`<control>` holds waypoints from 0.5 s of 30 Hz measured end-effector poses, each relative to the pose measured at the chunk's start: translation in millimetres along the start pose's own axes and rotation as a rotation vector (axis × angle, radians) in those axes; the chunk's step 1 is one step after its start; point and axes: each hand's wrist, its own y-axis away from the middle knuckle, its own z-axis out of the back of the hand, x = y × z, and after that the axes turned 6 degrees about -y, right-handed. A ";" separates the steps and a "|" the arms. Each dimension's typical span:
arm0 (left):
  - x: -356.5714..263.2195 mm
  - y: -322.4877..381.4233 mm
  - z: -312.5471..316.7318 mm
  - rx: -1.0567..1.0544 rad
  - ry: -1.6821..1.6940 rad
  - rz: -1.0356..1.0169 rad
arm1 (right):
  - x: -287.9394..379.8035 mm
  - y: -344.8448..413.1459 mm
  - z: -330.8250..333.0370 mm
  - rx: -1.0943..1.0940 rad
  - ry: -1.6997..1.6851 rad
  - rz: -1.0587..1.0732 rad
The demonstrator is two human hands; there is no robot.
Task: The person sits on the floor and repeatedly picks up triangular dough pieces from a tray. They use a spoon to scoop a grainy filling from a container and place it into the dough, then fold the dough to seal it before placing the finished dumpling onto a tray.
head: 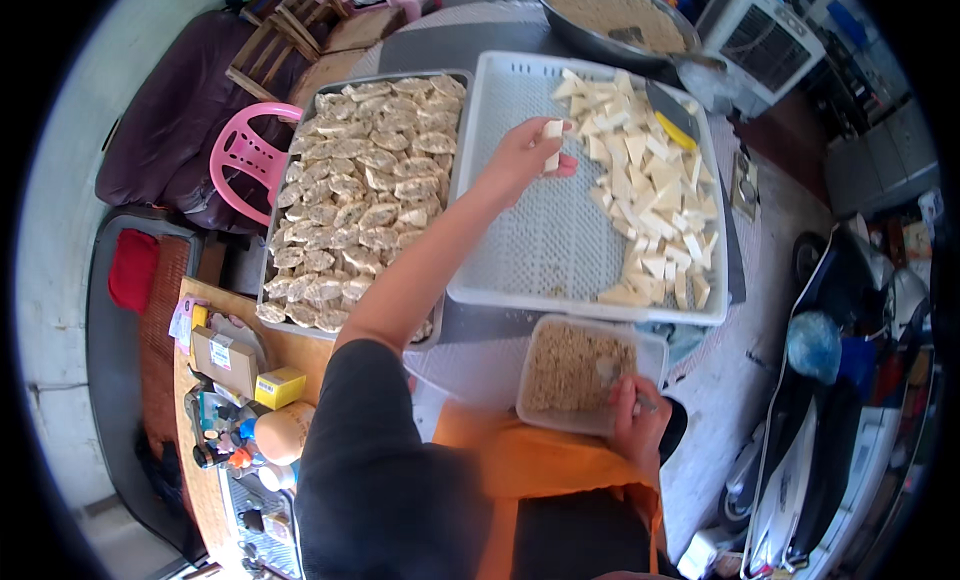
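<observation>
My left hand (534, 156) holds a white wedge, which looks like tofu (553, 145), above the bare part of a white perforated plastic tray (525, 257). Many similar white triangular pieces (637, 167) lie heaped along the tray's right side. My right hand (639, 419) grips the handle of a small metal spoon (646, 404), its bowl end in a crumbly brown filling (566, 366) inside a translucent plastic tub (529, 413). Left of the white tray, a metal tray (469, 92) bears rows of pieces topped with pale filling (375, 182).
A yellow-and-dark tool (675, 130), partly hidden, rests on the white pieces. A large metal bowl of brown crumbs (615, 14) stands behind the tray. At left are a pink plastic chair (244, 160) and a wooden table (300, 347) with boxes and jars. A motor scooter (795, 460) stands at right.
</observation>
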 end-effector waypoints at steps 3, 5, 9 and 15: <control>2.4 79.6 -28.1 0.084 0.155 0.039 | 21.0 -8.9 5.0 -0.062 -0.210 -0.068; 1.1 122.3 -47.1 0.185 0.270 0.095 | 25.5 -10.4 9.7 -0.093 -0.292 0.022; 20.5 167.6 -85.1 0.245 0.323 0.176 | 51.6 -16.2 14.9 -0.161 -0.264 0.247; 41.7 182.2 -106.7 0.282 0.113 0.121 | 56.6 -7.4 18.7 -0.073 -0.066 0.446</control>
